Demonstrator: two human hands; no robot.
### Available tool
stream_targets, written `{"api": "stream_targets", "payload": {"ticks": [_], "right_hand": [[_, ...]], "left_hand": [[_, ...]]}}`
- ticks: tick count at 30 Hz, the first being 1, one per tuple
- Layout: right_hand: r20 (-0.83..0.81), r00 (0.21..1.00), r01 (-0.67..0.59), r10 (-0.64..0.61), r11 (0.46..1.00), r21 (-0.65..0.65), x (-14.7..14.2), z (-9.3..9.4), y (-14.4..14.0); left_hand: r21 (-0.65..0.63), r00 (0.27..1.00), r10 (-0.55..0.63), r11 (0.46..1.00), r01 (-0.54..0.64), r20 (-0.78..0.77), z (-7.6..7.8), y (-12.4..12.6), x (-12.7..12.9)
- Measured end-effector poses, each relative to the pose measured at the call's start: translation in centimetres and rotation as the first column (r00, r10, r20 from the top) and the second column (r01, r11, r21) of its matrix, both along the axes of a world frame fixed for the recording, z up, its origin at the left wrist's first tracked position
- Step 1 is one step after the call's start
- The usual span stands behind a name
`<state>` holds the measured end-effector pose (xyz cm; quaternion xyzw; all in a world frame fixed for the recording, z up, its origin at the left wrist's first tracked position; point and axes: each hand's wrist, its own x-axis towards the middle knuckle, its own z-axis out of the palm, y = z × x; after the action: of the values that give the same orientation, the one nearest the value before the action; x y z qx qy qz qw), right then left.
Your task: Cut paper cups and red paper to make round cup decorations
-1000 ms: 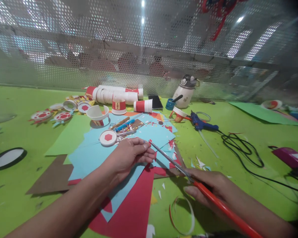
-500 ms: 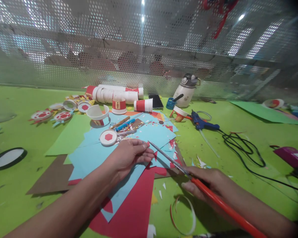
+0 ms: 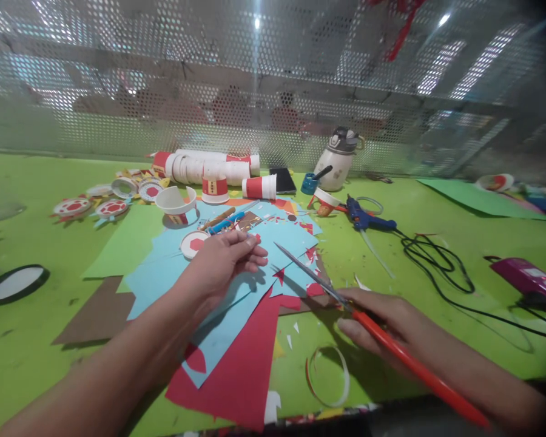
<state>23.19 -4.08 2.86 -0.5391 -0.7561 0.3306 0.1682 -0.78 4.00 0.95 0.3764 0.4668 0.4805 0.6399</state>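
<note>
My left hand point(image 3: 232, 261) pinches a small red paper piece point(image 3: 257, 238) between thumb and forefinger, over light blue paper point(image 3: 159, 291). My right hand point(image 3: 377, 318) is wrapped round red-handled scissors point(image 3: 407, 361), whose blades point up and left, a short way from my left fingers. Just behind my left hand lies a white paper disc point(image 3: 193, 244) with a red hexagon on it, partly covered by the hand. Red paper point(image 3: 250, 370) pokes out from under the blue sheet, and red scraps point(image 3: 278, 277) are scattered near the blades.
Paper cups point(image 3: 260, 187) and a stacked row of cups point(image 3: 209, 168) stand and lie at the back. Decorated paper discs point(image 3: 111, 208) are at left. A blue glue gun point(image 3: 368, 217) with a black cord lies at right, near a white flask point(image 3: 334, 161). A perforated metal screen point(image 3: 200, 79) rises behind.
My left hand has moved left and slightly away with the red piece, parting from the scissors' tip. The right hand stays in about the same place, still holding the scissors.
</note>
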Motion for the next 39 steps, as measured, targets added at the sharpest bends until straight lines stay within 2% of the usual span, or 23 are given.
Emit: {"api": "stream_targets", "payload": {"ticks": [3, 11, 15, 23, 27, 39], "right_hand": [[0.024, 0.999, -0.04, 0.042, 0.995, -0.091, -0.3, 0.2, -0.3], [-0.008, 0.997, -0.079, 0.079, 0.996, -0.046, -0.3, -0.3, -0.3], [0.043, 0.996, -0.082, 0.084, 0.996, -0.034, -0.4, -0.1, -0.5], [0.037, 0.994, -0.096, 0.099, 0.993, -0.068, -0.5, -0.6, -0.4], [0.085, 0.994, -0.065, 0.07, 0.996, -0.068, -0.4, -0.6, -0.3], [0.029, 0.998, -0.057, 0.059, 0.997, -0.06, -0.6, -0.3, -0.5]], "left_hand": [[0.017, 0.997, -0.079, 0.997, 0.078, 0.011, -0.2, -0.4, 0.4], [0.011, 0.983, -0.181, 0.983, 0.181, 0.038, 0.2, -0.9, 0.6], [-0.004, 0.98, -0.194, 0.981, 0.194, 0.038, 0.4, -1.1, 0.6], [-0.037, 0.975, -0.215, 0.975, 0.217, 0.051, 0.2, -1.1, 0.8], [-0.061, 0.973, -0.228, 0.971, 0.23, 0.035, 0.4, -1.0, 0.7], [-0.079, 0.978, -0.208, 0.976, 0.205, -0.025, 0.7, -1.1, 0.7]]}}
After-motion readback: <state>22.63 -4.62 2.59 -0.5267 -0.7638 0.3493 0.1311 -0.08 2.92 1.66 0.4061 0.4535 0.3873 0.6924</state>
